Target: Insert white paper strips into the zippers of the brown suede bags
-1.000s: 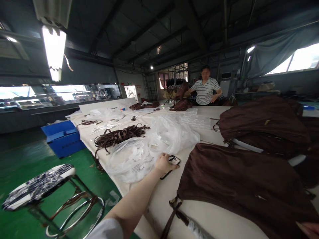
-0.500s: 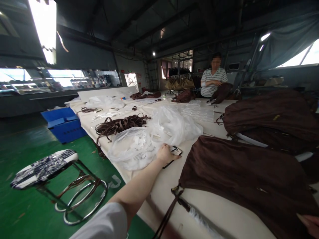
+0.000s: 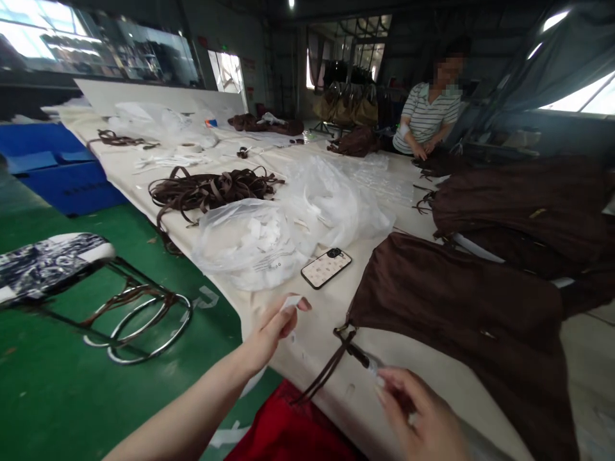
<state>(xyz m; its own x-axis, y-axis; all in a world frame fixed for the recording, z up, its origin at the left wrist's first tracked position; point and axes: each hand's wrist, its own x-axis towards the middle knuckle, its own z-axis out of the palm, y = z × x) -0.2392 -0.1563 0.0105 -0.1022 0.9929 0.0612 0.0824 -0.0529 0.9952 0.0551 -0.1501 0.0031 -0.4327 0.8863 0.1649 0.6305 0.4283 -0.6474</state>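
Observation:
My left hand (image 3: 275,328) is closed in a pinch on a small white slip (image 3: 291,301), above the near edge of the table. A phone in a patterned case (image 3: 327,267) lies beyond it. My right hand (image 3: 423,406) has its fingers closed around the brown bag's strap, at its white wrapping (image 3: 373,366). That strap joins the dark brown bag (image 3: 451,294) by a metal ring at its corner. A thin brown cord (image 3: 323,378) hangs from the same corner. What lies under my right palm is hidden.
Clear plastic bags (image 3: 254,243) with white slips inside lie left of the phone. Behind them is a heap of brown straps (image 3: 211,192). More brown bags (image 3: 523,205) are piled at right. A stool (image 3: 57,256) stands at left; a co-worker (image 3: 427,115) works across the table.
My left hand has drawn back from the phone and now pinches a white slip. My right hand has moved from the bag's right side to the wrapped strap. The view has tilted down.

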